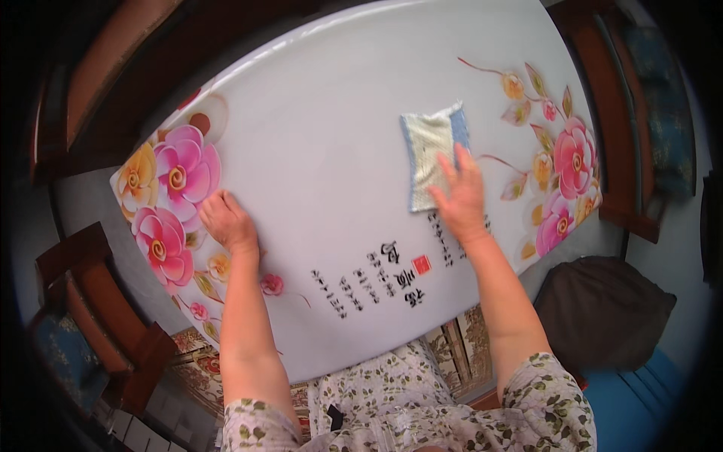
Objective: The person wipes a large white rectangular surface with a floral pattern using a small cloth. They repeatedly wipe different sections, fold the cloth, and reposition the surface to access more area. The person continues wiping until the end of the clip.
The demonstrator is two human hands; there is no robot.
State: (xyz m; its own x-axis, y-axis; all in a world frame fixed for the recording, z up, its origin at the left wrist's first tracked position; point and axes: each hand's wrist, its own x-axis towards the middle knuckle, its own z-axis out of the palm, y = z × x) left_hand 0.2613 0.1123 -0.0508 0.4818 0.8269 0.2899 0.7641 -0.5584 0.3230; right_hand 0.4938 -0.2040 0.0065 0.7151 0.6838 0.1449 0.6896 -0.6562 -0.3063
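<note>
A glossy white tabletop (301,151) with printed pink and yellow flowers and black lettering spreads in front of me. My right hand (461,196) lies flat with fingers spread on the lower right part of a cloth (428,139), cream-coloured with light blue edges. The cloth is laid out on the right half of the top, its far edge a little wrinkled. On the left, beside the printed pink flowers, my left hand (228,221) rests on the surface with its fingers curled in. Nothing shows sticking out of it.
Dark wooden seats surround the table: a bench (113,75) at the far left, a chair (98,324) with a blue cushion at near left, and another bench (614,98) at right. A dark brown rounded cover (606,313) and a blue surface (640,410) lie at near right.
</note>
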